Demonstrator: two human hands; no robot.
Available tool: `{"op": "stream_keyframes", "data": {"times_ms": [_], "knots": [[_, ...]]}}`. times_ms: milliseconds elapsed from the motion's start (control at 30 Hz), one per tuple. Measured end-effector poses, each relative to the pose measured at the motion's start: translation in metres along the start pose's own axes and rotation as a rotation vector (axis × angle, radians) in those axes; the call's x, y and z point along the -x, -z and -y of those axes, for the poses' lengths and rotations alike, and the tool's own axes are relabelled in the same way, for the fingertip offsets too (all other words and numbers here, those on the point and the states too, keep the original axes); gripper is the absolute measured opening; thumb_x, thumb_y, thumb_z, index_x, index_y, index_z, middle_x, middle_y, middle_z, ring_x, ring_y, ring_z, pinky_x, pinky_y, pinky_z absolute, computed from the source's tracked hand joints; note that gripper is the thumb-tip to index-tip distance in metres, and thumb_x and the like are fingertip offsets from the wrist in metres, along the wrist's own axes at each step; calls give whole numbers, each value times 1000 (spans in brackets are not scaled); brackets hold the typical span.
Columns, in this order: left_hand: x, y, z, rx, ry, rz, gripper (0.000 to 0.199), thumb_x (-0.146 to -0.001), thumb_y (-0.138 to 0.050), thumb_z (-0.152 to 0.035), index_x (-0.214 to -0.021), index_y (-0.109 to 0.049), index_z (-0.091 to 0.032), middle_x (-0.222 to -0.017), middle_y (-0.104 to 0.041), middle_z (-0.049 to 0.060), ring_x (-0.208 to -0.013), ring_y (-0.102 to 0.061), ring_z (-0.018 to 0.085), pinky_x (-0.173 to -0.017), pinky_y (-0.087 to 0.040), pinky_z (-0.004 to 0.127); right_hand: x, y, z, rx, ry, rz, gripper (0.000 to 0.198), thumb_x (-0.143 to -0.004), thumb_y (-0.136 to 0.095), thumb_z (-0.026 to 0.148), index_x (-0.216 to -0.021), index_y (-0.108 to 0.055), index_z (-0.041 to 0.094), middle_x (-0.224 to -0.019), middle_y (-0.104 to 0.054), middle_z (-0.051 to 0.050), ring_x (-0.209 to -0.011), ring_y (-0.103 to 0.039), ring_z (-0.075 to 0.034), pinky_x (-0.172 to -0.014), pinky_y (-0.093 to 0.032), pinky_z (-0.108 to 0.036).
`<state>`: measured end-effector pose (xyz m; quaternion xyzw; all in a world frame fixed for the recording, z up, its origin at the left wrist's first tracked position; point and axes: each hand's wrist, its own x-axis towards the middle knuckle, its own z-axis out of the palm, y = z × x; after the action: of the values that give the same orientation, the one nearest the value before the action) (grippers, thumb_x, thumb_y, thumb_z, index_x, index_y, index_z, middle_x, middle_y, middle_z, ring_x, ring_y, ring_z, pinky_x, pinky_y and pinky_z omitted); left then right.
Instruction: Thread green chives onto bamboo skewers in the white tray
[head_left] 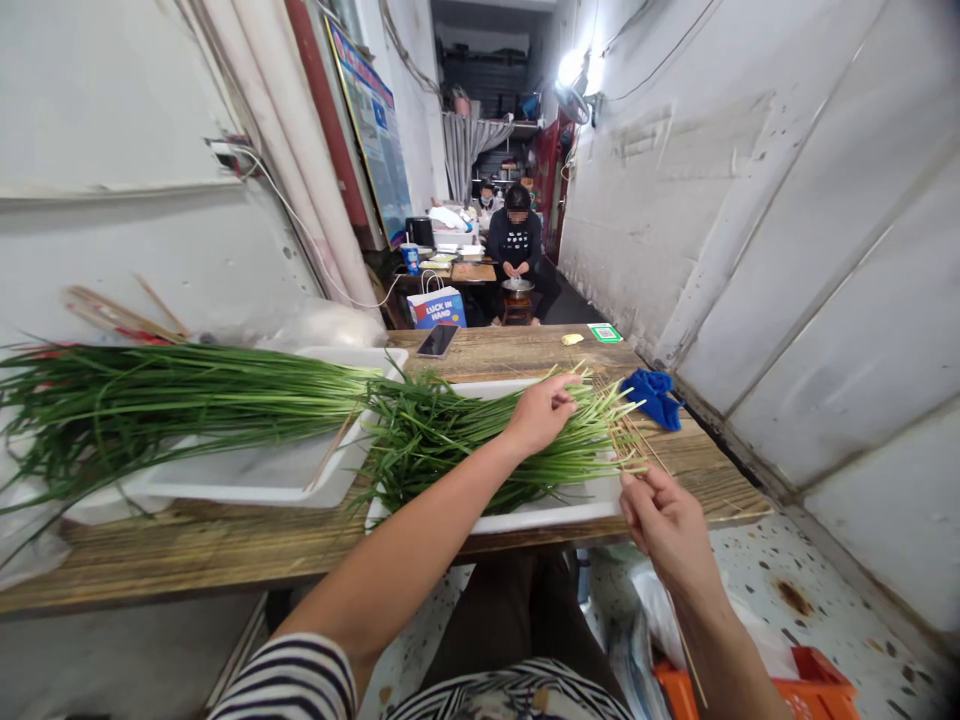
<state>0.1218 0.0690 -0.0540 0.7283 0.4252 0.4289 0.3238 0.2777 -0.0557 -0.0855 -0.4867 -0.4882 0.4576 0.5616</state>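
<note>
A white tray in front of me holds a heap of garlic chives, pale stem ends pointing right. Over those stems, my left hand has its fingers curled in, pinching at chive stems; its fingertips are partly hidden. Beside the tray's right end, my right hand is closed on a thin bamboo skewer, which slants down past the wrist. More bamboo skewers lie by the stem ends, between the tray and a crumpled blue cloth.
A second white tray on the left carries a long bundle of chives. A phone and a green code card lie on the wooden table. An orange crate stands below right. Two people sit farther back.
</note>
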Motion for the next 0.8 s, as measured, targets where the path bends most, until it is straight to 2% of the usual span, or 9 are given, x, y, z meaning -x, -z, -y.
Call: {"op": "stream_keyframes", "data": {"times_ms": [100,200,267,433,533,633,800], "knots": [[2,5,-2,-150,-125,-89,34,-77,-47,-3,-104,-63,-17,-101,-65,5,-86,-59,15,-87,-46,30,1,0,1,17,2,-9,28,-84,-60,45,-80,-51,18,-45,-39,10,-31,-27,-3,-31,-15,-16],[3,10,-5,-267,-201,-85,26,-77,-48,-5,-94,-65,-16,-99,-64,5,-88,-57,16,-89,-45,32,2,0,3,32,4,-22,29,-83,-61,45,-78,-51,18,-45,-39,9,-31,-27,-3,-31,-15,-16],[4,10,-5,-313,-187,-32,20,-78,-52,-10,-89,-68,-17,-97,-64,6,-92,-56,18,-91,-43,34,3,-1,3,36,4,-26,29,-82,-61,45,-77,-52,17,-44,-39,9,-31,-27,-3,-31,-15,-16],[5,5,-3,-453,-112,51,15,-79,-62,-26,-88,-74,-24,-123,-55,5,-118,-42,26,-101,-32,46,2,0,2,27,-11,-13,29,-83,-60,45,-84,-54,17,-46,-38,10,-31,-27,-3,-31,-16,-16],[7,3,-3,-473,-74,68,15,-80,-61,-30,-83,-75,-25,-125,-54,5,-120,-39,27,-101,-31,47,2,0,1,27,-9,-20,29,-83,-60,45,-85,-55,17,-46,-38,10,-32,-27,-3,-31,-16,-16],[8,4,-4,-468,-108,76,16,-79,-62,-34,-83,-75,-25,-127,-53,4,-121,-38,27,-101,-31,46,2,-1,1,27,-10,-26,28,-82,-61,45,-85,-54,17,-45,-38,10,-31,-27,-3,-31,-16,-16],[9,2,-4,-455,-96,92,10,-76,-65,-27,-80,-75,-25,-125,-54,4,-120,-40,26,-101,-31,46,3,1,0,38,-4,-28,28,-83,-60,44,-75,-51,18,-45,-39,9,-31,-27,-3,-31,-16,-16]]}}
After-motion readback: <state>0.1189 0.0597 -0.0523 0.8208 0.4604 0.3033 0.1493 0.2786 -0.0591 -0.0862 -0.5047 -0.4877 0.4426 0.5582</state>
